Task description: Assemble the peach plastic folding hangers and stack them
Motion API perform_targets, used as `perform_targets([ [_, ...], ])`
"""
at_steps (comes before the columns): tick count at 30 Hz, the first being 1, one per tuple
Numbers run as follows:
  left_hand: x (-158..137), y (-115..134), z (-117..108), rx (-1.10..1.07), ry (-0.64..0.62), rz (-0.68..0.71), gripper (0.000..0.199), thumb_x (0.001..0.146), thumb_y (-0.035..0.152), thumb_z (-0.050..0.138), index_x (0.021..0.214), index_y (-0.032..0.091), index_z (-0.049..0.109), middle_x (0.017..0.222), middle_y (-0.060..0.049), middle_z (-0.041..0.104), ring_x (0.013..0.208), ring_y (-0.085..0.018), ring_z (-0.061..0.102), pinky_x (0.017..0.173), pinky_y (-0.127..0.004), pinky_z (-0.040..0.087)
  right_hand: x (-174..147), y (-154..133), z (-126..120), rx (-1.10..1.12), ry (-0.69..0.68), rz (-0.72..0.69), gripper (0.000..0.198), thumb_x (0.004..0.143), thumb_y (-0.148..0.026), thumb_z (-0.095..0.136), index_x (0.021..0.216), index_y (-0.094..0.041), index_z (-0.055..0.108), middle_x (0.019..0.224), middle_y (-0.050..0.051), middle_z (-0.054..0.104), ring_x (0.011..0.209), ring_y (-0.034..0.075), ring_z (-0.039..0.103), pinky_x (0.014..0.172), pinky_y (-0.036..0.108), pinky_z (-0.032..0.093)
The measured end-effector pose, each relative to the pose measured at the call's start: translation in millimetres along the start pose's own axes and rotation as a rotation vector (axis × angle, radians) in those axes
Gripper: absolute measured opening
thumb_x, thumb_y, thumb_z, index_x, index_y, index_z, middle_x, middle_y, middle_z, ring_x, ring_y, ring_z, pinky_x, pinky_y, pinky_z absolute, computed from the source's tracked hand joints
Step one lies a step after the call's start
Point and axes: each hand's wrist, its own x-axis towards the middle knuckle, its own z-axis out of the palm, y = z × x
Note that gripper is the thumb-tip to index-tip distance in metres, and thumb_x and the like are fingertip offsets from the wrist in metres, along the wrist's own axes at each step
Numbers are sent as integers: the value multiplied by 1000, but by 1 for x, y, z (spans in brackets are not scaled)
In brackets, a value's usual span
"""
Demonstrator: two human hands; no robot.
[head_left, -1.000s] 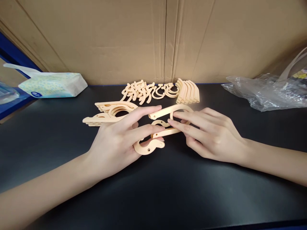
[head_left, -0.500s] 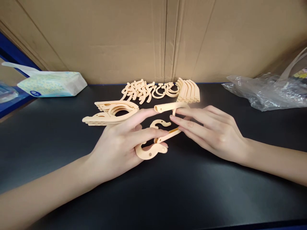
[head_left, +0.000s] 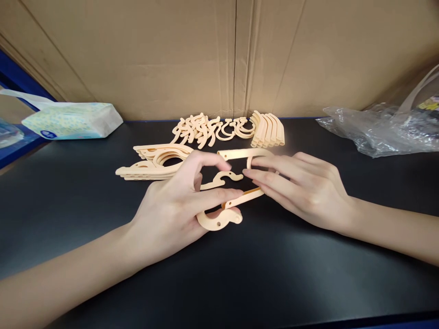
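Observation:
Between my hands is a beige plastic folding-hanger body (head_left: 242, 198), its two arms pointing left. My right hand (head_left: 305, 192) grips its right side with the fingers close together. In my left hand (head_left: 174, 203) is a beige hanger hook (head_left: 214, 223), held low under the fingers. One left finger lies along the lower arm, while the bent thumb is near the end of the upper arm. A second, loose hook (head_left: 219, 179) lies on the table behind that finger, its left part hidden.
Stacked hanger bodies (head_left: 147, 171) lie left of centre on the black table (head_left: 260, 278). Further back are a pile of hooks (head_left: 195, 130) and a row of curved arm pieces (head_left: 267, 130). A tissue pack (head_left: 72, 121) stands left; clear plastic bags (head_left: 370, 130) lie right. Cardboard (head_left: 171, 59) walls the back.
My left thumb has bent and come down from the upper arm's end. The hook in my left hand has shifted slightly right, and more of the loose hook shows. My right hand is nearly still.

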Motion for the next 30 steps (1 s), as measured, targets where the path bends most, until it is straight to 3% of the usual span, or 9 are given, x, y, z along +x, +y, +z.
perform_targets([
  [4,0,-1,-2,76,-1,43,21,87,25,65,107,31,70,145,-4,41,57,-4,42,53,-25,45,0,0,0,11,-1,-9,18,91,-9,55,105,-11,65,101,8,73,95,17,68,63,27,45],
  [8,1,0,-2,51,-38,18,20,88,22,63,104,30,72,152,-2,35,54,-2,43,53,-24,45,1,0,2,-12,-28,11,16,92,-11,53,100,-13,66,94,5,73,83,15,68,61,27,42],
  [14,3,-2,-1,36,-23,-13,23,86,16,63,102,29,74,144,-3,45,58,-5,51,60,-26,49,2,1,3,5,-78,7,19,93,-8,50,100,-14,66,91,3,73,80,13,66,62,27,39],
  [20,2,-4,0,8,-93,-14,20,86,21,65,102,28,74,133,-5,54,69,-9,59,64,-26,51,1,1,5,-20,-88,11,20,93,-8,49,102,-13,66,80,3,72,73,13,65,62,28,39],
  [24,-1,-3,2,11,-113,-6,24,84,17,66,104,29,72,132,-3,53,65,-6,58,61,-24,50,-1,2,6,-31,-73,15,21,93,-8,48,101,-15,66,74,0,72,68,12,65,63,28,41],
  [30,-2,-4,2,36,-78,-4,18,87,18,61,99,26,73,116,-4,58,62,-6,55,55,-21,44,-2,-1,4,84,-20,7,15,93,-15,54,101,-14,67,65,-2,70,57,11,62,58,26,45],
])
